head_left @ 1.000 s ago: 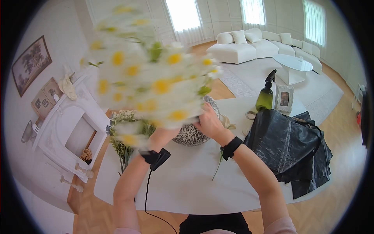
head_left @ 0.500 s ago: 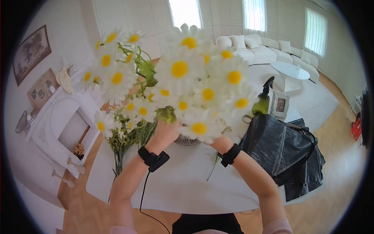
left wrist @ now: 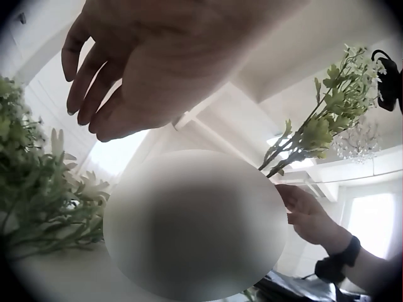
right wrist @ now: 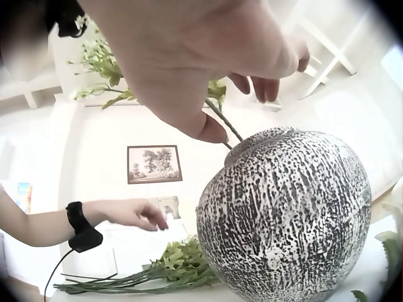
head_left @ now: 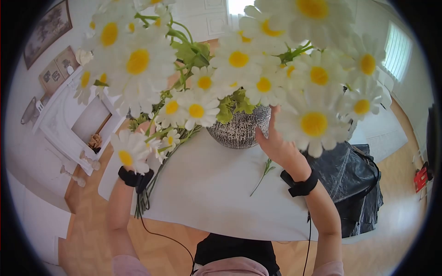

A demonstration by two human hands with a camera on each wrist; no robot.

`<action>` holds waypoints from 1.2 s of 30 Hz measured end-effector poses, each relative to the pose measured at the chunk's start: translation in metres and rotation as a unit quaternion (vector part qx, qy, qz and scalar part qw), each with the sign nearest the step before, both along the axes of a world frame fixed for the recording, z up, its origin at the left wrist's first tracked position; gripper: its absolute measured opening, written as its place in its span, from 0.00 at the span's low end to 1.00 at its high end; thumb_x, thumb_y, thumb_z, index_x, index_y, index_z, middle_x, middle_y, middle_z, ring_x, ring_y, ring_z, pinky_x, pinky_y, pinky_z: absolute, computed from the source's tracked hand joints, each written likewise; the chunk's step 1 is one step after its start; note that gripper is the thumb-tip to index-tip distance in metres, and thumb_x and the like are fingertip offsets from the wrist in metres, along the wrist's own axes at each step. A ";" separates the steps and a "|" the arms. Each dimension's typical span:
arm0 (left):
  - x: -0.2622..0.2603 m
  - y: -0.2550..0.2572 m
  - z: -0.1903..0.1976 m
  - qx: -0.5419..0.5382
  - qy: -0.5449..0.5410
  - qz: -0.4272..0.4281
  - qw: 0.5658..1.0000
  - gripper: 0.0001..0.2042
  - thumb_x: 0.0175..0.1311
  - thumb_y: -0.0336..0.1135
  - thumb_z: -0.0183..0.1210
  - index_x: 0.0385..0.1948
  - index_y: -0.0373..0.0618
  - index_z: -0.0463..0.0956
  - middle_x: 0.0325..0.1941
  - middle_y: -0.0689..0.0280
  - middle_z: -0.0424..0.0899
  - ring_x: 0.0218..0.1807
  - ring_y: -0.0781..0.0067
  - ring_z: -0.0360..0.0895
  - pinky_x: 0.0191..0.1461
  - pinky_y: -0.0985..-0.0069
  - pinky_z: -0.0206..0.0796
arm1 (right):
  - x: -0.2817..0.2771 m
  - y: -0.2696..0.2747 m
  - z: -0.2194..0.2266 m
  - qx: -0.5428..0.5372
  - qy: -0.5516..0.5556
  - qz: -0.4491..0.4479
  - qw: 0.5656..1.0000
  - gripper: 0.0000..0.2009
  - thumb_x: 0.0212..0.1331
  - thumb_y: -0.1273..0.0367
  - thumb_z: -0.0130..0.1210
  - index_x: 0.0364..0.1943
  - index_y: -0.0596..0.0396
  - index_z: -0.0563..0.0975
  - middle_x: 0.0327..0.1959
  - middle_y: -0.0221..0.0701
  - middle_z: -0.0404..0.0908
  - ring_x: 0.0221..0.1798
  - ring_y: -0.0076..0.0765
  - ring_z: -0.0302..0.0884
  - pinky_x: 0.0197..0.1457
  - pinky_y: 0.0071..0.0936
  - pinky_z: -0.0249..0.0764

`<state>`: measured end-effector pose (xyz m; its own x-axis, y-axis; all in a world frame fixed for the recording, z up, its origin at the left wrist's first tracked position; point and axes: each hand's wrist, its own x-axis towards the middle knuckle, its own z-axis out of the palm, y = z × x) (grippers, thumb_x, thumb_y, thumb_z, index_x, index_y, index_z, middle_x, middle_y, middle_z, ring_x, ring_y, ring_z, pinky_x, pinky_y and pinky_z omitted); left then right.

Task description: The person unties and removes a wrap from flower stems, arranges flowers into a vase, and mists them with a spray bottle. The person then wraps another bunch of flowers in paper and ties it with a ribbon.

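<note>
White daisies (head_left: 237, 60) with yellow centres spread over the head view, their stems (right wrist: 221, 119) standing in the mouth of a round, black-and-white textured vase (head_left: 241, 129). My right hand (head_left: 283, 145) is at the vase's right side; in the right wrist view the hand (right wrist: 208, 63) is above the rim, fingers loosely extended, thumb beside the stems. Partly hidden by blooms, my left hand (head_left: 143, 131) hangs left of the vase over a bunch of green stems (right wrist: 179, 267). The hand's fingers (left wrist: 94, 75) are apart and relaxed. A blurred pale round shape (left wrist: 195, 226) hides the left wrist view's middle.
One short green sprig (head_left: 264, 175) lies on the white table (head_left: 198, 193). Crumpled black sheeting (head_left: 345, 175) covers the table's right part. The bunch's stems reach the front left edge. A fireplace (head_left: 76, 115) stands beyond on the left.
My hands have parted; the left has let go of the daisies and moved left. The daisies now stand in the vase, and the stem bunch shows nearer the front edge.
</note>
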<state>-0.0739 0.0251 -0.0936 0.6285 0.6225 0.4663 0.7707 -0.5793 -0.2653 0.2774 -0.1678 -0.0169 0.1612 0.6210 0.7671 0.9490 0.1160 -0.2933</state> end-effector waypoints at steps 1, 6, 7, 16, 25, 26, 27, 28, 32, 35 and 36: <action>-0.052 0.053 -0.057 -0.271 -0.298 -0.220 0.889 0.14 0.55 0.34 0.49 0.44 0.42 0.67 0.42 0.60 0.74 0.44 0.62 0.71 0.49 0.74 0.62 | 0.000 -0.002 0.002 -0.009 0.017 0.005 1.000 0.25 0.40 0.76 0.52 0.47 0.60 0.60 0.45 0.41 0.64 0.52 0.45 0.60 0.53 0.43 0.51; -0.041 0.034 -0.020 -0.268 -0.222 -0.017 0.937 0.14 0.56 0.46 0.51 0.36 0.46 0.67 0.35 0.60 0.70 0.39 0.63 0.68 0.42 0.63 0.61 | -0.009 -0.011 0.003 -0.085 0.107 0.062 0.989 0.18 0.41 0.77 0.52 0.41 0.56 0.63 0.39 0.34 0.66 0.39 0.36 0.68 0.46 0.38 0.53; -0.048 0.037 -0.029 -0.235 -0.151 0.037 0.960 0.17 0.53 0.50 0.52 0.38 0.49 0.67 0.38 0.61 0.68 0.41 0.61 0.66 0.42 0.58 0.59 | -0.014 -0.014 0.005 -0.111 0.098 0.062 0.987 0.17 0.41 0.78 0.51 0.39 0.54 0.64 0.37 0.32 0.66 0.34 0.33 0.69 0.45 0.36 0.53; -0.034 -0.004 0.007 0.013 0.038 0.010 0.999 0.09 0.56 0.29 0.46 0.37 0.40 0.71 0.32 0.56 0.74 0.35 0.59 0.71 0.38 0.68 0.63 | -0.026 -0.025 0.011 -0.147 0.098 0.122 0.977 0.14 0.42 0.79 0.51 0.35 0.52 0.65 0.33 0.30 0.62 0.29 0.27 0.70 0.46 0.34 0.53; -0.046 0.006 -0.007 -0.047 -0.119 -0.050 0.990 0.07 0.58 0.30 0.46 0.35 0.42 0.70 0.28 0.61 0.71 0.31 0.66 0.65 0.34 0.72 0.57 | -0.027 -0.025 0.005 -0.154 0.110 0.144 0.971 0.12 0.40 0.79 0.51 0.31 0.51 0.67 0.32 0.27 0.65 0.30 0.25 0.70 0.45 0.30 0.54; -0.051 0.006 -0.008 -0.055 -0.136 -0.056 0.988 0.06 0.58 0.31 0.46 0.34 0.42 0.70 0.28 0.62 0.70 0.30 0.67 0.65 0.33 0.73 0.56 | -0.026 -0.024 0.004 -0.155 0.112 0.143 0.971 0.12 0.40 0.79 0.51 0.31 0.51 0.67 0.32 0.27 0.65 0.30 0.25 0.70 0.45 0.30 0.54; -0.055 0.008 -0.009 -0.062 -0.153 -0.061 0.984 0.06 0.58 0.31 0.46 0.34 0.42 0.70 0.28 0.63 0.70 0.30 0.68 0.64 0.32 0.73 0.56 | -0.026 -0.024 0.004 -0.152 0.105 0.144 0.972 0.12 0.40 0.79 0.51 0.31 0.52 0.67 0.33 0.28 0.65 0.30 0.25 0.70 0.43 0.28 0.55; -0.059 0.010 -0.011 -0.069 -0.170 -0.066 0.981 0.06 0.58 0.31 0.46 0.34 0.42 0.70 0.27 0.63 0.69 0.29 0.69 0.64 0.32 0.74 0.55 | -0.025 -0.024 0.004 -0.149 0.097 0.145 0.973 0.12 0.40 0.79 0.51 0.31 0.52 0.67 0.33 0.28 0.65 0.30 0.24 0.70 0.41 0.27 0.57; -0.048 0.024 -0.006 -0.093 -0.237 -0.091 0.963 0.05 0.59 0.32 0.47 0.33 0.43 0.70 0.26 0.65 0.68 0.27 0.72 0.61 0.30 0.76 0.52 | -0.024 -0.020 -0.003 -0.144 0.153 0.189 0.959 0.12 0.42 0.78 0.51 0.33 0.51 0.68 0.37 0.29 0.64 0.29 0.23 0.70 0.44 0.30 0.52; -0.106 -0.036 -0.057 -0.109 -0.290 -0.109 0.944 0.05 0.60 0.32 0.47 0.32 0.43 0.70 0.25 0.67 0.67 0.26 0.75 0.59 0.28 0.77 0.50 | -0.024 -0.021 -0.002 -0.147 0.124 0.191 0.963 0.12 0.42 0.78 0.51 0.32 0.51 0.68 0.37 0.28 0.64 0.28 0.23 0.70 0.44 0.30 0.52; -0.148 -0.082 -0.095 -0.115 -0.307 -0.114 0.938 0.05 0.60 0.32 0.47 0.32 0.43 0.70 0.24 0.68 0.66 0.25 0.76 0.58 0.28 0.78 0.49 | -0.024 -0.021 -0.002 -0.150 0.126 0.194 0.961 0.11 0.42 0.78 0.50 0.32 0.51 0.68 0.37 0.28 0.64 0.28 0.23 0.70 0.44 0.29 0.52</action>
